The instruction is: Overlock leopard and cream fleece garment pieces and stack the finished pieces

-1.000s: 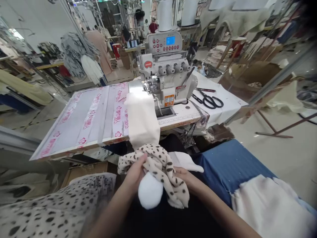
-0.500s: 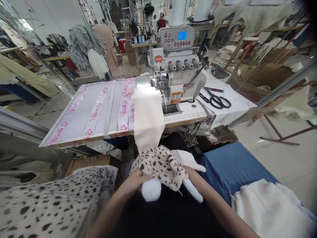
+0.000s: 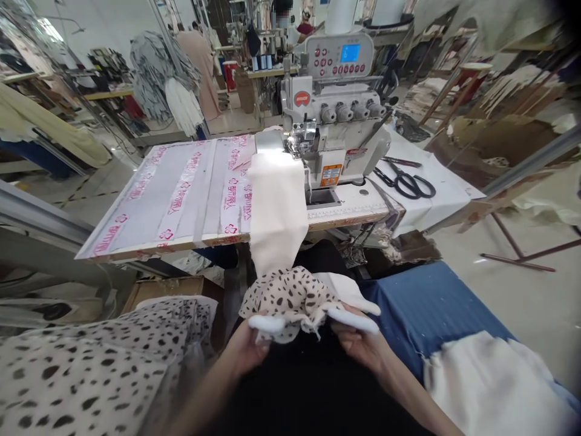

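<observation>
1. Cloth (image 3: 86,369) with dark spots lay heaped at near left, likely for easy reach.
2. The left hand (image 3: 245,351) had its fingers clamped on the spotted piece (image 3: 290,293), beside a white padded tab (image 3: 269,324).
3. That piece hung near, between both hands, apparently gripped at two sides to spread its edge.
4. The right hand (image 3: 361,342) pinched its right side, fingers together under another white tab (image 3: 354,320).
5. Scissors (image 3: 401,176) rested far right.

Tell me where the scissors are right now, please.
In the head view, the scissors lie on the white cloth to the right of the sewing machine, their handles toward the cloth's front edge.
</observation>
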Tool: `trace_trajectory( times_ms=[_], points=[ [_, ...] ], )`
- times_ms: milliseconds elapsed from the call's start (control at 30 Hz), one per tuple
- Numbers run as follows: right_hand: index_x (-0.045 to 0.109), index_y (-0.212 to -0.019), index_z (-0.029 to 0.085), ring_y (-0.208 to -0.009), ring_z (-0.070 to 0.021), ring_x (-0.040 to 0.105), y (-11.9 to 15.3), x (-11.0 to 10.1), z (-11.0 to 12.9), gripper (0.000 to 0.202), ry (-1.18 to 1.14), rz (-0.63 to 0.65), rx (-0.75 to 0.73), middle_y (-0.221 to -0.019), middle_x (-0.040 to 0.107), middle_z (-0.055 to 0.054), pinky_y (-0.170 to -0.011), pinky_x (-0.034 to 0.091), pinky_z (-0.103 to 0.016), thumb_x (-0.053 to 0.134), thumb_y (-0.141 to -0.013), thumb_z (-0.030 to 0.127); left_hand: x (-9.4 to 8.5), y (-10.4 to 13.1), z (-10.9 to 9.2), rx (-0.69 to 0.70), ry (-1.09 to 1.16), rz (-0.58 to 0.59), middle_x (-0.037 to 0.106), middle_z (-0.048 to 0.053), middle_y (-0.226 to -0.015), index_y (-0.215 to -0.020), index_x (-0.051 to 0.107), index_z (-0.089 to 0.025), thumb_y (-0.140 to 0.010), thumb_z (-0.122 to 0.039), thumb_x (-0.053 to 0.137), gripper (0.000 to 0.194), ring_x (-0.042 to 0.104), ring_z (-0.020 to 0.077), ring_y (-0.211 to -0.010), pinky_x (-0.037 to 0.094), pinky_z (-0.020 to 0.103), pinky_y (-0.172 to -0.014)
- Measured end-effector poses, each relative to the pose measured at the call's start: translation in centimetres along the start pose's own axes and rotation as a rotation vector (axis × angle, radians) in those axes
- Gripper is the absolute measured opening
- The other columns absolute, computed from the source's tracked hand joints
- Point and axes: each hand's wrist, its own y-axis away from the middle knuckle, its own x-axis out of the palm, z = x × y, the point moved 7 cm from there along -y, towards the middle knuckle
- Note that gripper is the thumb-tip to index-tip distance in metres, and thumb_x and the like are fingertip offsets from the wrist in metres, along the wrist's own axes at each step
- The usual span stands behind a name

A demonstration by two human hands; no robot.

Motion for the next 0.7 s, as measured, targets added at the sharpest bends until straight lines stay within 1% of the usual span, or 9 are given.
trace_trajectory(
  times_ms=[67,133,200,267,367,467,600,633,700],
  points=[
    [0.05,-0.067,0.013,-0.042,-0.0022,0.045,-0.2,-0.4,-0.1,0.015,-0.036,0.01,0.025,-0.053,0.049,0.003,-0.034,0.037,-0.007,0.057,-0.072,0.001,-0.3,0.1,0.1,0.048,0.023,-0.029,0.048,-0.004,-0.047,-0.073,0.044,-0.016,-0.087,-0.019,0.041,0.015,0.038,0.0051,-0.031,0.03,0.014,-0.033],
    [0.049,-0.067,0.013,-0.042,-0.0008,0.044,-0.3,-0.8,-0.1,0.016,-0.056,-0.004,0.042,-0.054,0.048,0.003,-0.038,0.039,-0.005,0.055,-0.072,-0.001,-0.4,0.7,-0.7,0.193,-0.003,-0.05,0.048,-0.003,-0.047,-0.075,0.044,-0.015,-0.088,-0.016,0.038,0.014,0.042,0.0062,-0.036,0.034,0.015,-0.038],
    [0.05,-0.07,0.013,-0.042,-0.0001,0.043,-0.5,-1.1,-0.2,0.013,-0.056,-0.042,0.05,-0.056,0.048,0.004,-0.041,0.042,-0.005,0.055,-0.074,0.002,-0.1,1.5,-1.9,0.381,-0.102,-0.038,0.054,-0.001,-0.053,-0.085,0.048,-0.014,-0.085,-0.013,0.043,0.005,0.048,0.0076,-0.042,0.038,0.016,-0.043],
    [0.05,-0.071,0.014,-0.041,0.0002,0.042,-0.6,-1.2,-0.2,0.013,-0.04,-0.086,0.048,-0.055,0.047,0.005,-0.043,0.044,-0.005,0.055,-0.075,0.004,0.3,2.0,-2.4,0.472,-0.226,-0.02,0.058,0.001,-0.057,-0.091,0.048,-0.013,-0.08,-0.012,0.05,0.011,0.052,0.0092,-0.045,0.04,0.017,-0.046],
    [0.049,-0.069,0.016,-0.042,0.0012,0.041,-0.8,-0.8,-0.1,0.016,0.031,-0.115,0.015,-0.055,0.047,0.006,-0.045,0.043,-0.004,0.055,-0.072,0.002,0.3,1.1,-0.9,0.295,-0.345,-0.005,0.063,0.007,-0.065,-0.084,0.046,-0.012,-0.075,-0.012,0.055,0.012,0.058,0.0119,-0.052,0.038,0.016,-0.046],
    [0.047,-0.067,0.016,-0.042,0.0015,0.041,-0.9,-0.3,-0.1,0.017,0.083,-0.11,0.005,-0.055,0.048,0.006,-0.046,0.043,-0.004,0.055,-0.07,0.002,0.0,0.1,0.5,0.161,-0.309,0.001,0.066,0.011,-0.081,-0.087,0.046,-0.013,-0.069,-0.007,0.06,0.024,0.065,0.0164,-0.074,0.04,0.017,-0.055],
    [0.048,-0.067,0.016,-0.039,0.0008,0.039,-0.5,-0.1,-0.5,0.014,0.05,-0.091,0.054,-0.053,0.047,0.006,-0.044,0.043,-0.005,0.056,-0.074,0.006,0.2,-0.6,-0.2,0.327,-0.401,0.046,0.061,0.008,-0.111,-0.122,0.035,-0.023,-0.065,-0.011,0.069,0.067,0.06,0.0187,-0.1,0.04,0.019,-0.067],
    [0.049,-0.068,0.016,-0.038,0.0006,0.038,-0.4,-0.1,-0.6,0.012,0.052,-0.086,0.064,-0.052,0.047,0.006,-0.043,0.042,-0.006,0.055,-0.075,0.007,0.4,-0.7,-0.4,0.369,-0.47,0.048,0.06,0.009,-0.114,-0.126,0.034,-0.024,-0.066,-0.015,0.07,0.07,0.061,0.0192,-0.098,0.04,0.019,-0.066],
    [0.049,-0.068,0.016,-0.037,0.0004,0.037,-0.3,-0.2,-0.8,0.012,0.078,-0.084,0.079,-0.05,0.046,0.006,-0.041,0.041,-0.006,0.054,-0.076,0.009,0.5,-1.2,-0.9,0.421,-0.587,0.017,0.062,0.012,-0.11,-0.121,0.042,-0.019,-0.071,-0.024,0.068,0.056,0.064,0.0197,-0.088,0.038,0.019,-0.061]
  ],
)
